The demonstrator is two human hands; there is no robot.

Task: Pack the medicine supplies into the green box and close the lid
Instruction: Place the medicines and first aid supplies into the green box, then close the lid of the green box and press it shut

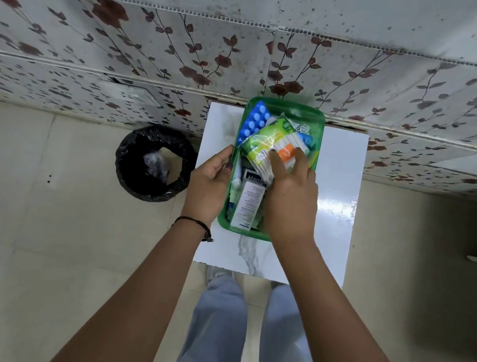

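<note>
A green box [314, 116] stands open on a small white table [340, 169], filled with medicine supplies. Inside lie a blue blister strip of white pills [256, 122], a green and yellow packet [266, 140], a clear bag of cotton swabs [277, 149] and a white medicine carton [248, 204]. My left hand [208, 184] grips the box's left wall, thumb at the rim. My right hand [291, 196] lies over the box's right side, fingers pressed flat on the cotton swab bag. No lid shows in the frame.
A round bin with a black liner [153, 164] stands on the floor left of the table. A flower-patterned tiled wall [157, 50] rises right behind the table. My legs in light trousers [242, 331] are at the table's near edge.
</note>
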